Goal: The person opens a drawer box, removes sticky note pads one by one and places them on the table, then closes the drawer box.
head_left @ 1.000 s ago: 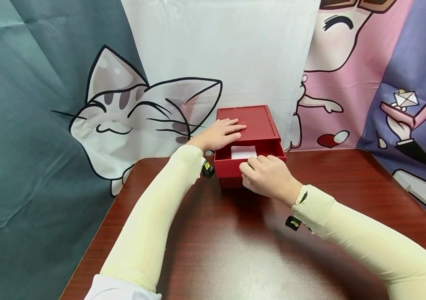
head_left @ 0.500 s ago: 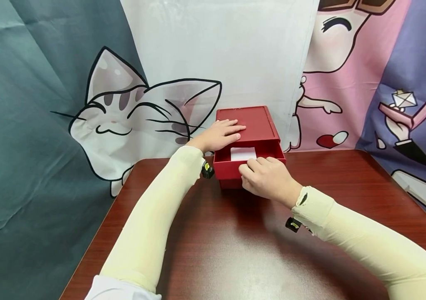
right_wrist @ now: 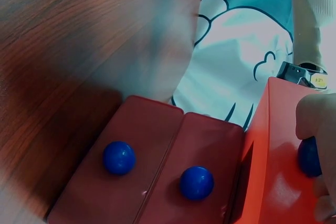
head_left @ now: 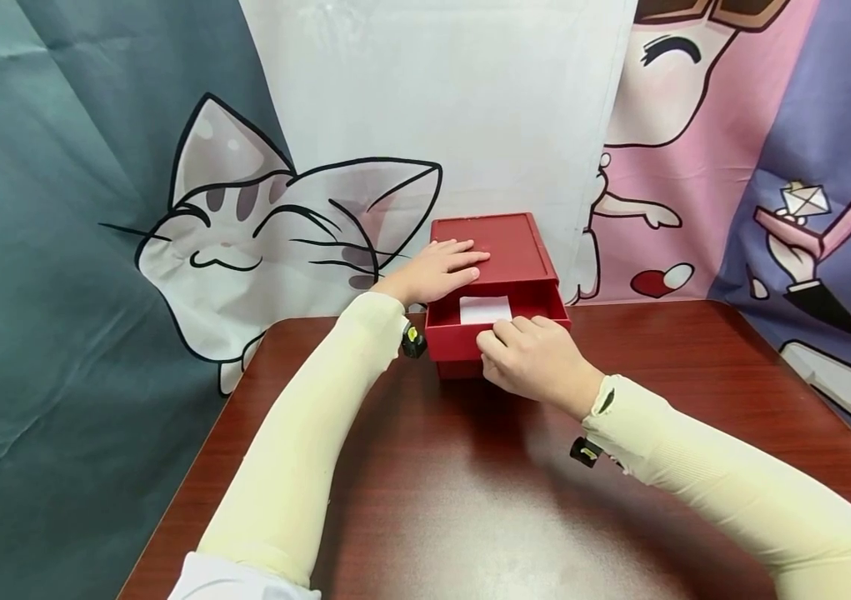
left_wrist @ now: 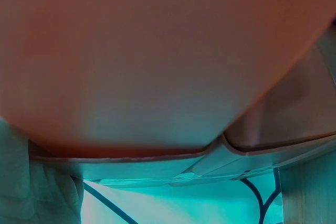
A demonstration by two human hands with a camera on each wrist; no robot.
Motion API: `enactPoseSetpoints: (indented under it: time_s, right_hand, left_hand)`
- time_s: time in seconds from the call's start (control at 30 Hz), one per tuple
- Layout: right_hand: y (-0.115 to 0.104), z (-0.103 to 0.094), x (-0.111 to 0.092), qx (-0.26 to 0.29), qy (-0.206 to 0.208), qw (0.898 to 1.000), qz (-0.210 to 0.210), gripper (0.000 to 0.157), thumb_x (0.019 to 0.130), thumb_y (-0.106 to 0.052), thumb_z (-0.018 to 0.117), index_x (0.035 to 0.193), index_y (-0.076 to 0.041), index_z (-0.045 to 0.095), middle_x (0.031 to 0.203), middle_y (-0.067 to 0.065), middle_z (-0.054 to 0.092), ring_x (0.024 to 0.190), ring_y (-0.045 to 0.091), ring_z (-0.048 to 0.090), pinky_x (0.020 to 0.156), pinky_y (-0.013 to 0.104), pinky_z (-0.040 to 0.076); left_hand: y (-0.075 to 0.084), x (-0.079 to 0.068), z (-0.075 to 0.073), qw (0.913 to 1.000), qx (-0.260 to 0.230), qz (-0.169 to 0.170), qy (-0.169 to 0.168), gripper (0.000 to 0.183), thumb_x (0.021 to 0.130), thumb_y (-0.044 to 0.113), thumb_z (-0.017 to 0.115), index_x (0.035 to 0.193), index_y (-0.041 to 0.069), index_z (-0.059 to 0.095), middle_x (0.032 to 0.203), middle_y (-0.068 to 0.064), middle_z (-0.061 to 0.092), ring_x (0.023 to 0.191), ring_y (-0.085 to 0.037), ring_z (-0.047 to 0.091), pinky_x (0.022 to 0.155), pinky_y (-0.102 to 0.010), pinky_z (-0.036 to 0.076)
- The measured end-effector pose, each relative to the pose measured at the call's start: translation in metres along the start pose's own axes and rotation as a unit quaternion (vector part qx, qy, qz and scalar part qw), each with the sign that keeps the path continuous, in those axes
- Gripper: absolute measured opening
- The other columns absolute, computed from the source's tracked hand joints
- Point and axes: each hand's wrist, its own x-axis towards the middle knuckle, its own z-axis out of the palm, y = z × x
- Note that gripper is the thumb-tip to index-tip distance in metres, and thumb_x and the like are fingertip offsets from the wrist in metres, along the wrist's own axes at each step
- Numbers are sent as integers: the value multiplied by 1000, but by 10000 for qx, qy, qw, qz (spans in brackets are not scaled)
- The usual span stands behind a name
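A small red drawer cabinet [head_left: 513,243] stands at the back of the table, its top drawer [head_left: 452,340] pulled out. Inside that drawer lies a white piece of paper [head_left: 473,311]. My left hand [head_left: 431,272] rests on the cabinet's top at the left, fingers straight and pointing right. At the drawer's front, my right hand [head_left: 533,357] has its fingers curled around a round blue knob [right_wrist: 310,158], partly hidden by the fingers in the right wrist view. Below it, two lower drawers stay closed, with blue knobs of their own. A blurred surface fills most of the left wrist view.
The brown wooden table [head_left: 440,500] reaches back to a printed cloth backdrop [head_left: 515,100] right behind the cabinet. Black wrist cameras sit on the left cuff [head_left: 413,340] and under the right cuff [head_left: 586,451].
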Motion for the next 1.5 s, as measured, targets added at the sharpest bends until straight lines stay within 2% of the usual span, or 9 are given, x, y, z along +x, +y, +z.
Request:
enactPoseSetpoints:
  time_s: [0.2, 0.73, 1.5]
  right_hand:
    - [0, -2, -2, -12, -7, 10000, 30, 10, 88, -19, 52, 85, -10, 54, 72, 7, 53, 57, 26, 55, 47, 34, 43]
    - [-3, -6, -2, 74, -63, 10000, -9, 12, 90, -20, 51, 84, -10, 55, 72, 8, 54, 57, 26, 56, 47, 34, 44]
    - [-6, -12, -2, 37, 86, 9999, -46, 10, 88, -19, 52, 83, -11, 54, 71, 6, 53, 57, 26, 56, 47, 34, 42]
  left_hand:
    - [4, -1, -2, 10000, 12, 4, -46, 52, 107, 47, 38, 156, 30, 41, 166, -4, 28, 155, -28, 16, 125, -42, 3]
    - [2, -1, -1, 10000, -50, -22, -8, 53, 106, 48, 40, 156, 31, 42, 165, -3, 29, 154, -27, 17, 125, -40, 3]
    - [-1, 2, 1, 10000, -65, -59, 40, 52, 106, 49, 40, 155, 32, 43, 165, -2, 29, 154, -26, 16, 125, -39, 3]
